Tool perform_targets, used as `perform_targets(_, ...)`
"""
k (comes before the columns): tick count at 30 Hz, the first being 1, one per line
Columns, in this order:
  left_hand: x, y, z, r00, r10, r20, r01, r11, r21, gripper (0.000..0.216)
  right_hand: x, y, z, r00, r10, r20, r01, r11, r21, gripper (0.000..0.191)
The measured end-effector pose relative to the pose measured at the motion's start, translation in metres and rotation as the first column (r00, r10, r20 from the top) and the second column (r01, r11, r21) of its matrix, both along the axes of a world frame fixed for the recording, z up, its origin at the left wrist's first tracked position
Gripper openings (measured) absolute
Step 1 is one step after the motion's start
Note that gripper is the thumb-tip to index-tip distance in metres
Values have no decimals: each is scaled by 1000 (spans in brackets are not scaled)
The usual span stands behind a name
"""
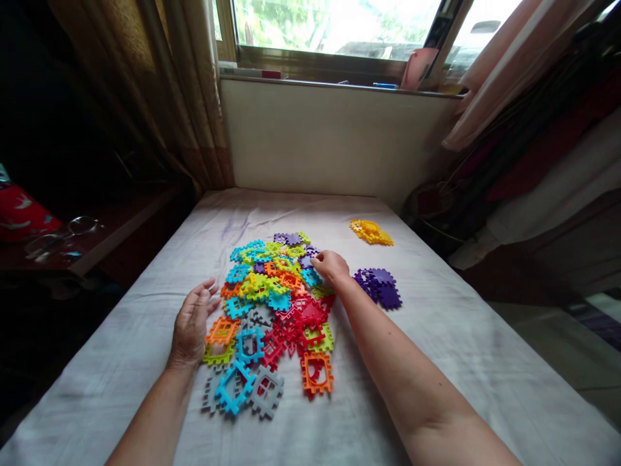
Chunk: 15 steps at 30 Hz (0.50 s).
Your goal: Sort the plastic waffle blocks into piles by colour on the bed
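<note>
A heap of flat, notched plastic tiles [272, 304] in blue, green, red, orange, grey and purple lies in the middle of a white cloth-covered table [436, 362]. My left hand [191, 323] rests flat on the cloth at the heap's left edge, fingers stretched out, beside an orange tile [222, 330]. My right hand [330, 265] reaches over the far side of the heap with its fingers curled down on a purple tile [305, 261]. A small pile of purple tiles [378, 287] lies to the right of that hand. A pile of yellow tiles [371, 232] sits further back.
The table ends at a cream wall under a window sill [334, 81] with a pink cup [417, 68]. Curtains [184, 97] hang at left and right. A dark side table [82, 239] with glassware stands to the left. Clothes hang at right.
</note>
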<state>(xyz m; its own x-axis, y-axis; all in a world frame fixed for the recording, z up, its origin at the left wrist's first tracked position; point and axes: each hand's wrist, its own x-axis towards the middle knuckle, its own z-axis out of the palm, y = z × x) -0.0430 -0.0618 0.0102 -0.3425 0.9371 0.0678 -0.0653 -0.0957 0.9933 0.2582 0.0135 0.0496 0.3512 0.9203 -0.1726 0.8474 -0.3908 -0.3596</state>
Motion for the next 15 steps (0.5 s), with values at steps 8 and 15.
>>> perform_targets(8,0,1,-2,1000,1,-26,0,1000,10,58,-2,1,10,998,-45,34,45,999,-2,25)
perform_targets(15,1,1,0,1000,2,-17,-2,1000,4,58,51,-31,21,996,-57,73,25,923,384,32)
